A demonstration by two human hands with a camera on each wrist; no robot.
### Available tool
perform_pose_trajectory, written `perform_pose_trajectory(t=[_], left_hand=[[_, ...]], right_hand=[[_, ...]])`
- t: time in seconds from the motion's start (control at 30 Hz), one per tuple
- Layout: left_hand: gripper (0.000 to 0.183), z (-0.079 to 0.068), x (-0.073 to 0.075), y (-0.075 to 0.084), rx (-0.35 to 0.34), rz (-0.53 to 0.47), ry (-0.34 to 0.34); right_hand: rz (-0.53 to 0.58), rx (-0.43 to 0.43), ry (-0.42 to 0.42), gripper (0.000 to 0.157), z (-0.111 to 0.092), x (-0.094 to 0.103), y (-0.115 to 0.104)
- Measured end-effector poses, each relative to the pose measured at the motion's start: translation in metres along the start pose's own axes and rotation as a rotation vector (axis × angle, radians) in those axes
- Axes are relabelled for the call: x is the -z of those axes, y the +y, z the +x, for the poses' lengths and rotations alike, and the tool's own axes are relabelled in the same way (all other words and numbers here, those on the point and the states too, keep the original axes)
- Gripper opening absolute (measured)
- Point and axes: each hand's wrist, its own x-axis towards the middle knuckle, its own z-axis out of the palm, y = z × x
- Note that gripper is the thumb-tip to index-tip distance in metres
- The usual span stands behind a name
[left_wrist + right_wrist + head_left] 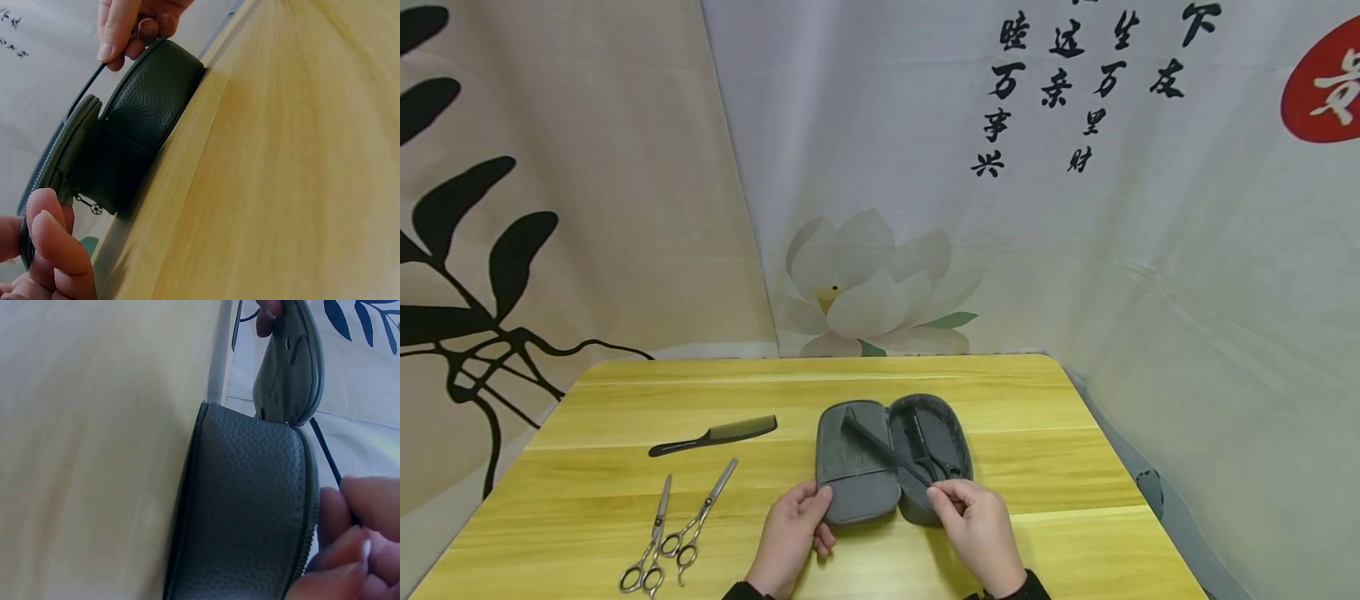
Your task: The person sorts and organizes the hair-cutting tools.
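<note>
A grey zippered case (857, 500) lies spread open on the table, its textured outer side (250, 487) facing the right wrist camera. My left hand (793, 529) holds the left edge of its flap between thumb and fingers; in the left wrist view the flap (62, 156) tilts up off the table. With thumb and fingertips my right hand (973, 521) pinches one end of a long, thin black tool (887, 452), which slants across the flap and the deeper half. Inside that half lie black-handled scissors (925, 446), partly covered by the tool.
Left of the case, a black comb (741, 429) lies on the wooden table (1075, 533). Two pairs of silver scissors, one pair (655, 533) beside the other pair (703, 512), lie nearer the front left. A printed cloth (880, 167) hangs behind the table's far edge.
</note>
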Motion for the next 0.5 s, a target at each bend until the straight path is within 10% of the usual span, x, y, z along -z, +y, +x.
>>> perform_pose_trajectory(t=[0.5], left_hand=[[0.065,-0.0019,0.0002,0.0019,-0.005,0.008,-0.016]], right_hand=[[-0.058,0.001,0.137,0.008,-0.0001,-0.0012,-0.0011]])
